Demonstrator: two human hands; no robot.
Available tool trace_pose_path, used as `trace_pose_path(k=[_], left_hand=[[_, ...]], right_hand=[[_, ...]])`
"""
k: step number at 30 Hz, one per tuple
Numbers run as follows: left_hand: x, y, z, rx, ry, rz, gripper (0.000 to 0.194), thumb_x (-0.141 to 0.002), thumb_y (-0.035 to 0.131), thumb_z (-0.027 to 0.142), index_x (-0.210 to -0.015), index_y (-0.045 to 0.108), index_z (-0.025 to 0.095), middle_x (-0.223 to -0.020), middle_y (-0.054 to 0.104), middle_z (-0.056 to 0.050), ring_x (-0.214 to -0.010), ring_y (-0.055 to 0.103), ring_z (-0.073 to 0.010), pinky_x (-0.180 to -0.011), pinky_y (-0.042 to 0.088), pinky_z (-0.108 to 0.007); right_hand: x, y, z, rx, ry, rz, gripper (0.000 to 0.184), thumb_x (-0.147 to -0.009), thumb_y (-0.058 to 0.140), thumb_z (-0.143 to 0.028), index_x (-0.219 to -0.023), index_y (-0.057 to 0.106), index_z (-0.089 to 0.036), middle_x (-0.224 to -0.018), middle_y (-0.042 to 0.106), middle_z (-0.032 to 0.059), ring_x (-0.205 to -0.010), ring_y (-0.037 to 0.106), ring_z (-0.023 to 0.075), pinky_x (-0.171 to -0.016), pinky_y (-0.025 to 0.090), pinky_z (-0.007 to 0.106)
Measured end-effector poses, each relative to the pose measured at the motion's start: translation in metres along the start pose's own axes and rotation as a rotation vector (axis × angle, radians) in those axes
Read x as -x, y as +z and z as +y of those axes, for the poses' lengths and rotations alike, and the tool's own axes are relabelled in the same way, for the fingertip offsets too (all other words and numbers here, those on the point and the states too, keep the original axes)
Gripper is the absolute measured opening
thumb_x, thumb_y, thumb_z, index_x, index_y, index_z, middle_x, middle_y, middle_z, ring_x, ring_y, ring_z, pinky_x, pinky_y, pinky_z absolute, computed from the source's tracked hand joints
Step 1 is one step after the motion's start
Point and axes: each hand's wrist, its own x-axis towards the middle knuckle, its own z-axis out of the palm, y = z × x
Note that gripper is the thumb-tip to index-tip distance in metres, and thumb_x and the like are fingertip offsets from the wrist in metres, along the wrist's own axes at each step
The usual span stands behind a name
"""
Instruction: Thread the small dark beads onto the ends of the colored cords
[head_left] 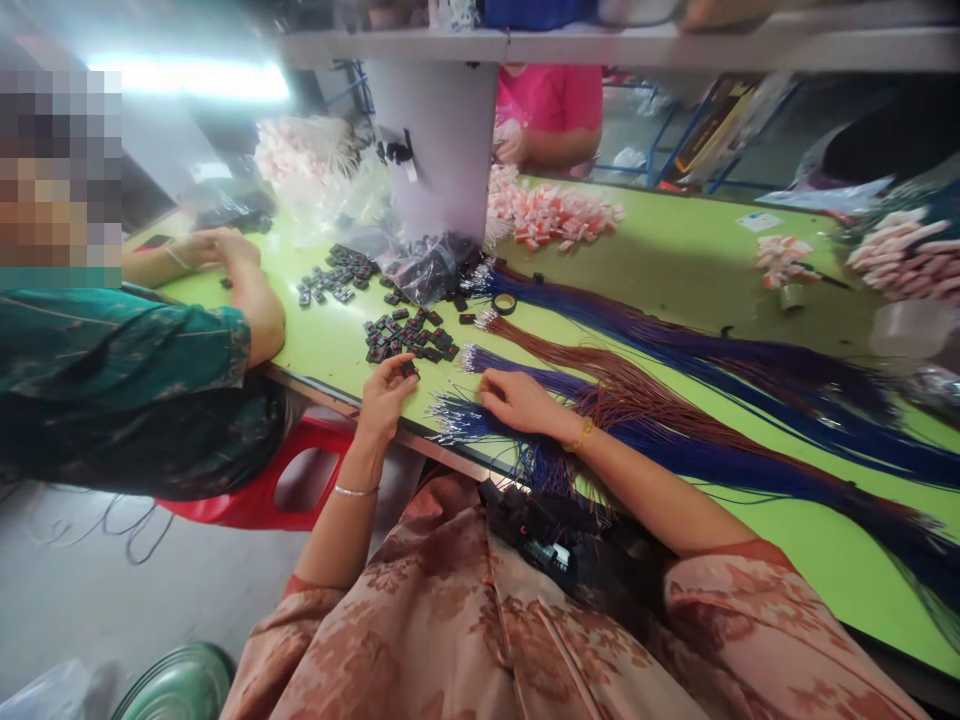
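My left hand rests at the near edge of the green table, fingers pinched on a small black connector. A pile of the same black connectors lies just beyond it. My right hand lies on a bundle of blue wires with bare tips, its fingers curled and pressed on the strands. Brown wires and more blue and purple wires stretch away to the right across the table.
A co-worker in a teal sleeve sits to my left, hands on the table near another connector pile. A person in pink stands across. Pink-and-white parts are heaped behind a grey post. A red stool stands below.
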Motion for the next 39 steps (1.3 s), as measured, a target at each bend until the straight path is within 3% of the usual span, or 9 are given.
trace_pose_path(k=[6, 13, 24, 31, 39], left_hand=[[0.025, 0.024, 0.016, 0.416, -0.235, -0.162, 0.046, -0.062, 0.075, 0.014, -0.107, 0.066, 0.018, -0.086, 0.067, -0.003, -0.082, 0.062, -0.0114, -0.076, 0.051, -0.022], [0.033, 0.035, 0.011, 0.565, -0.352, -0.242, 0.033, -0.072, 0.070, 0.014, -0.104, 0.068, 0.017, -0.082, 0.067, -0.003, -0.075, 0.062, -0.0086, -0.070, 0.051, -0.018], [0.032, 0.040, 0.003, 0.556, -0.352, -0.282, 0.030, -0.074, 0.068, 0.016, -0.104, 0.065, 0.015, -0.086, 0.066, -0.004, -0.077, 0.062, -0.0096, -0.075, 0.051, -0.021], [0.035, 0.042, 0.005, 0.412, -0.308, -0.210, 0.034, -0.068, 0.076, 0.021, -0.100, 0.066, 0.016, -0.082, 0.066, -0.002, -0.071, 0.061, -0.0084, -0.071, 0.052, -0.021], [0.039, 0.053, -0.001, 0.364, -0.319, -0.120, 0.035, -0.060, 0.081, 0.026, -0.090, 0.068, 0.014, -0.075, 0.066, -0.001, -0.064, 0.060, -0.0082, -0.066, 0.051, -0.022]], right_hand=[[-0.016, 0.002, -0.019, -0.414, -0.044, 0.072, 0.012, -0.080, 0.048, -0.024, -0.073, 0.053, -0.016, -0.060, 0.050, -0.0047, -0.055, 0.039, 0.0080, -0.055, 0.029, 0.021], [-0.011, 0.008, -0.021, -0.345, 0.018, 0.168, 0.015, -0.077, 0.050, -0.024, -0.065, 0.054, -0.016, -0.056, 0.050, -0.0041, -0.053, 0.039, 0.0080, -0.053, 0.026, 0.022], [-0.008, 0.006, -0.022, -0.238, 0.021, 0.150, 0.015, -0.075, 0.050, -0.022, -0.062, 0.052, -0.016, -0.056, 0.051, -0.0030, -0.053, 0.041, 0.0085, -0.053, 0.024, 0.022], [-0.009, 0.010, -0.020, -0.261, 0.022, 0.124, 0.014, -0.076, 0.048, -0.022, -0.063, 0.052, -0.017, -0.055, 0.049, -0.0031, -0.052, 0.039, 0.0088, -0.053, 0.025, 0.022], [-0.006, 0.013, -0.016, -0.146, -0.092, 0.128, 0.017, -0.080, 0.047, -0.023, -0.065, 0.051, -0.017, -0.061, 0.053, 0.0005, -0.057, 0.040, 0.0106, -0.056, 0.026, 0.023]])
